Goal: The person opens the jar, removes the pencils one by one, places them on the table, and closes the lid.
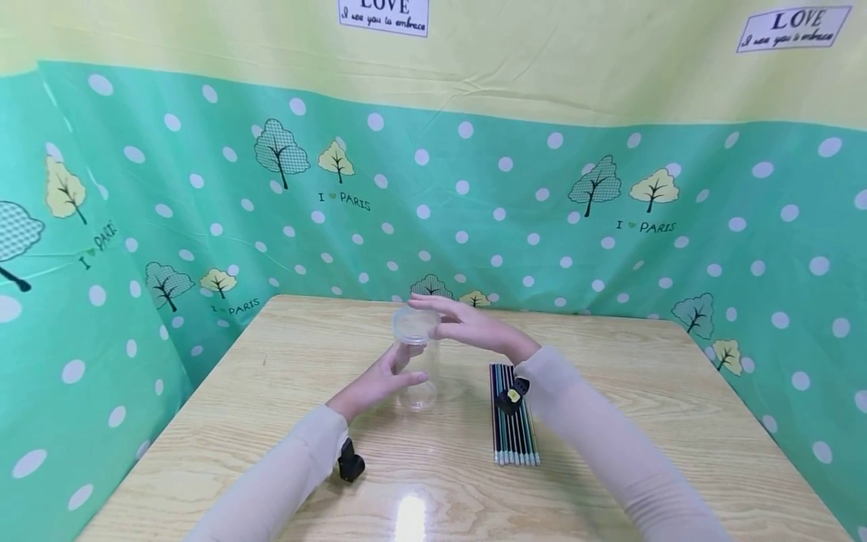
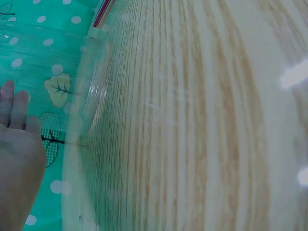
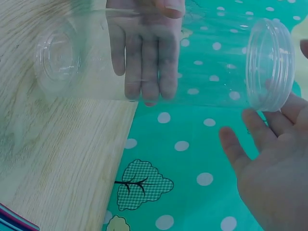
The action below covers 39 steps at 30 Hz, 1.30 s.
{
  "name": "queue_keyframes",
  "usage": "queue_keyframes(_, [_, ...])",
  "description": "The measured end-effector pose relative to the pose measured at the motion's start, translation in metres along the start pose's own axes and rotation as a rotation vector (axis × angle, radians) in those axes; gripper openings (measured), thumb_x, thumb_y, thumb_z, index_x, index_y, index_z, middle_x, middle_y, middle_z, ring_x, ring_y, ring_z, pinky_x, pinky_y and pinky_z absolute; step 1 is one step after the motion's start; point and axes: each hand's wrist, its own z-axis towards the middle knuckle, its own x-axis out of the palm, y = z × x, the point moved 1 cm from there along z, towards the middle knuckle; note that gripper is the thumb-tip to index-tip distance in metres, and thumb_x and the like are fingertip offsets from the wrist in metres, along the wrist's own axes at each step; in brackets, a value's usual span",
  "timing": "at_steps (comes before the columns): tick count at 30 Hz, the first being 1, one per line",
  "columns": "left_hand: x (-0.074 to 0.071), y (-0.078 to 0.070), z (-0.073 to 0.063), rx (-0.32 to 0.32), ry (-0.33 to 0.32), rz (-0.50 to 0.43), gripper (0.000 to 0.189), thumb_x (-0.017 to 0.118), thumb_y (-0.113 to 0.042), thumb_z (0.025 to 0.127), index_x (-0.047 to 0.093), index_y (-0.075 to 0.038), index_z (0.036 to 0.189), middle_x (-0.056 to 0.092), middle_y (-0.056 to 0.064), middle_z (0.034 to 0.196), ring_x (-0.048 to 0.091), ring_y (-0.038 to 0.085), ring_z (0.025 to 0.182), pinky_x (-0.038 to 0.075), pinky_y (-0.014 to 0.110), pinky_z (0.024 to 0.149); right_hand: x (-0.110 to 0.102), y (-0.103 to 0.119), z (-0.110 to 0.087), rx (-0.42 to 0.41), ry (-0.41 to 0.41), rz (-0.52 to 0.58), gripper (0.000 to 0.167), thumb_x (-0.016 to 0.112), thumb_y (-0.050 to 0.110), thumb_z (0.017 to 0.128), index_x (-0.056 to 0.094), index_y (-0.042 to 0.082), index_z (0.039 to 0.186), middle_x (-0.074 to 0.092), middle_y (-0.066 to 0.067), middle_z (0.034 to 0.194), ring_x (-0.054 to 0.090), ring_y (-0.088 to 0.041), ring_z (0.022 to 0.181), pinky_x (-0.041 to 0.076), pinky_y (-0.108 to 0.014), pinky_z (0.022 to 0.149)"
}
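A clear plastic jar (image 1: 430, 370) stands upright at the middle of the table, with a round transparent lid (image 1: 415, 325) on top. My left hand (image 1: 382, 378) holds the jar's body from the left. In the right wrist view the left fingers (image 3: 150, 67) lie long behind the clear wall, with the thumb on the near side. At the lid is my right hand (image 1: 474, 329), its fingers spread and fairly straight. Some right fingertips seem to touch the lid's rim (image 3: 273, 65). Whether the jar's base meets the table I cannot tell.
To the right of the jar, several dark striped pencils (image 1: 515, 433) lie side by side, partly under the right forearm. The wooden table (image 1: 284, 354) ends at a green dotted curtain (image 1: 467, 203) behind it. Black wrist cameras (image 1: 350, 461) sit on both wrists.
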Motion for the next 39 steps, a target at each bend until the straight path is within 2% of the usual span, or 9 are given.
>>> queue_keyframes(6, [0.001, -0.001, -0.001, -0.01, 0.005, 0.002, 0.086, 0.071, -0.035, 0.094, 0.015, -0.036, 0.16, 0.029, 0.005, 0.162, 0.015, 0.029, 0.151, 0.015, 0.061, 0.117, -0.002, -0.001, -0.001, -0.01, -0.001, -0.014, 0.061, 0.061, 0.027, 0.095, 0.042, 0.024, 0.154, 0.032, 0.008, 0.16, 0.04, -0.024, 0.139, 0.04, -0.053, 0.107])
queue_keyframes(10, [0.001, -0.003, -0.001, -0.009, 0.003, 0.006, 0.085, 0.07, -0.031, 0.096, 0.014, -0.036, 0.16, 0.029, 0.006, 0.161, 0.015, 0.03, 0.151, 0.015, 0.061, 0.117, -0.002, -0.002, -0.001, -0.028, -0.027, -0.039, 0.062, 0.065, 0.027, 0.095, 0.044, 0.018, 0.152, 0.039, 0.002, 0.155, 0.042, -0.024, 0.137, 0.038, -0.052, 0.109])
queue_keyframes(14, [0.001, -0.003, -0.001, -0.004, 0.006, 0.002, 0.087, 0.069, -0.031, 0.096, 0.012, -0.036, 0.16, 0.029, 0.006, 0.162, 0.014, 0.03, 0.151, 0.014, 0.062, 0.117, -0.001, -0.001, 0.0, -0.009, -0.069, -0.099, 0.063, 0.069, 0.031, 0.093, 0.048, 0.018, 0.15, 0.044, -0.001, 0.147, 0.044, -0.021, 0.133, 0.037, -0.051, 0.11])
queue_keyframes(20, [0.001, -0.002, -0.001, 0.012, 0.024, -0.011, 0.09, 0.069, -0.035, 0.096, 0.006, -0.041, 0.16, 0.025, 0.007, 0.163, 0.014, 0.029, 0.151, 0.017, 0.063, 0.116, 0.006, 0.003, 0.002, 0.035, -0.175, -0.181, 0.066, 0.077, 0.043, 0.087, 0.054, 0.019, 0.145, 0.048, -0.001, 0.128, 0.048, -0.021, 0.114, 0.048, -0.044, 0.091])
queue_keyframes(22, [0.001, -0.002, -0.001, 0.004, 0.026, -0.01, 0.09, 0.069, -0.037, 0.095, 0.006, -0.044, 0.159, 0.026, 0.006, 0.162, 0.015, 0.028, 0.151, 0.019, 0.062, 0.116, 0.01, 0.003, 0.002, 0.039, -0.21, -0.194, 0.067, 0.078, 0.044, 0.086, 0.056, 0.018, 0.144, 0.048, -0.002, 0.121, 0.048, -0.024, 0.108, 0.048, -0.04, 0.085])
queue_keyframes(26, [0.001, -0.002, -0.001, 0.01, 0.024, -0.018, 0.09, 0.07, -0.035, 0.095, 0.007, -0.041, 0.159, 0.026, 0.007, 0.162, 0.015, 0.028, 0.151, 0.018, 0.063, 0.116, 0.018, 0.005, 0.004, 0.052, -0.294, -0.215, 0.068, 0.081, 0.044, 0.083, 0.058, 0.017, 0.142, 0.047, -0.004, 0.114, 0.046, -0.023, 0.1, 0.045, -0.036, 0.08])
queue_keyframes(33, [0.002, -0.002, -0.001, 0.006, 0.01, -0.004, 0.092, 0.07, -0.036, 0.094, 0.008, -0.032, 0.161, 0.028, 0.008, 0.161, 0.016, 0.029, 0.151, 0.017, 0.062, 0.117, 0.028, 0.01, 0.007, 0.09, -0.394, -0.322, 0.072, 0.082, 0.049, 0.08, 0.06, 0.013, 0.138, 0.048, -0.009, 0.112, 0.045, -0.019, 0.092, 0.045, -0.032, 0.074])
queue_keyframes(37, [0.002, -0.002, -0.001, 0.0, 0.007, 0.0, 0.088, 0.07, -0.035, 0.095, 0.011, -0.036, 0.16, 0.03, 0.006, 0.161, 0.017, 0.028, 0.15, 0.018, 0.061, 0.117, 0.03, 0.013, 0.006, 0.113, -0.411, -0.366, 0.073, 0.081, 0.053, 0.08, 0.059, 0.015, 0.138, 0.048, -0.006, 0.111, 0.046, -0.02, 0.091, 0.046, -0.034, 0.073])
queue_keyframes(39, [0.002, -0.002, -0.001, 0.009, 0.012, -0.004, 0.088, 0.07, -0.034, 0.095, 0.01, -0.038, 0.16, 0.03, 0.006, 0.16, 0.018, 0.028, 0.15, 0.018, 0.062, 0.117, 0.03, 0.014, 0.005, 0.124, -0.397, -0.361, 0.074, 0.075, 0.056, 0.084, 0.056, 0.016, 0.142, 0.048, -0.006, 0.119, 0.049, -0.02, 0.098, 0.048, -0.037, 0.08])
